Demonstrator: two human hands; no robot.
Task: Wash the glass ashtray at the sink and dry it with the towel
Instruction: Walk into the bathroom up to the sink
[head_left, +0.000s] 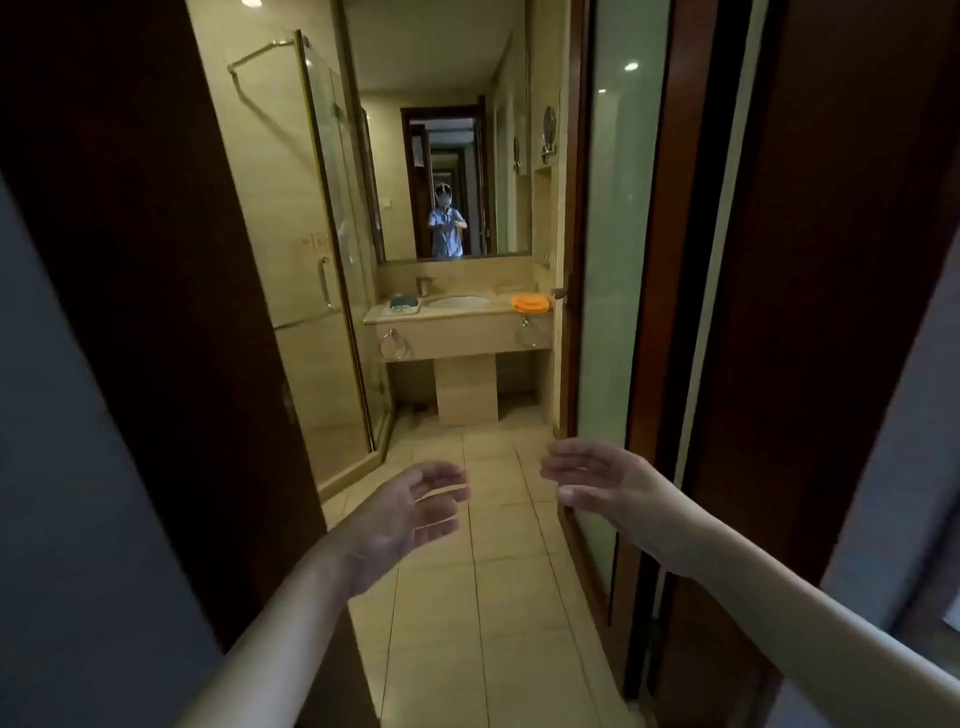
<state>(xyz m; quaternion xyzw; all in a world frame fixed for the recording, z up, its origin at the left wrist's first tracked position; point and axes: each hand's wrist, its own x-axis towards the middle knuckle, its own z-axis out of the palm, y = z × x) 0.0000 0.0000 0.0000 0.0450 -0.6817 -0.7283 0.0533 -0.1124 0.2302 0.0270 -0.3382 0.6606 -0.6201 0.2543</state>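
From the head camera, the person stands in a doorway looking into a tiled bathroom. Both bare arms reach forward over the floor (498, 597). The left hand (410, 512) is held palm inward with its fingers loosely spread and slightly bent, holding nothing. The right hand (597, 486) faces it, fingers straight and relaxed, also holding nothing; the two hands are near each other but apart.

At the far end stands a vanity counter (457, 332) with an oval sink (460, 301) set in its middle and a faucet (423, 286) at the back left. On the left end of the counter lies a tray (405, 307) with a dark green item on it. At the right end sits an orange towel (531, 303). The glass ashtray cannot be made out at this range. Above the counter a mirror (441, 156) reflects the person. A glass shower enclosure (322, 260) stands to the left.
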